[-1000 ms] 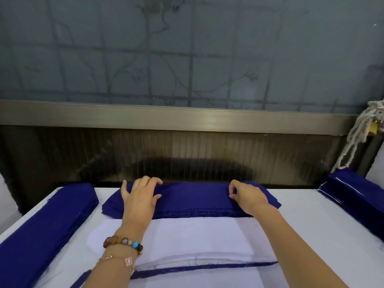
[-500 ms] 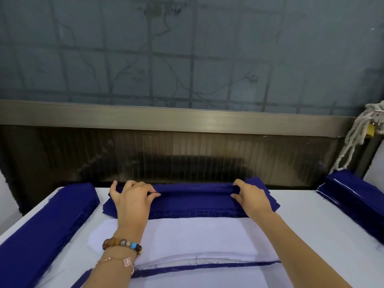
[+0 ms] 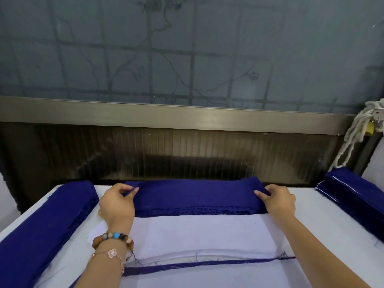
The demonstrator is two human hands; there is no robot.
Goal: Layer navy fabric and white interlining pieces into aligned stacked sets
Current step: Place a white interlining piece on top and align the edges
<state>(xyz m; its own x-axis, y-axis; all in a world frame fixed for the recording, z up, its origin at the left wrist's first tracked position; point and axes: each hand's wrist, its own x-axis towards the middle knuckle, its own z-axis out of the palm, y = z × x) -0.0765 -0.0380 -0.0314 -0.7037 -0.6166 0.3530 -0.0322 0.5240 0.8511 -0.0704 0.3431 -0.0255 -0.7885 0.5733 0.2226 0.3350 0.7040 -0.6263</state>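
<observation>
Navy fabric piece [image 3: 197, 194] lies mid-frame above white interlining [image 3: 197, 233]; left hand [image 3: 116, 202] and right hand [image 3: 278, 201] each hold one end in a pinching grip.

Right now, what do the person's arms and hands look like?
Both forearms are bare, with no sleeves in view, and the left hand and right hand wear no gloves. The left wrist carries a bracelet of brown, tan and turquoise beads and a thin chain bracelet with a pink flower charm. The right wrist wears nothing.
</observation>
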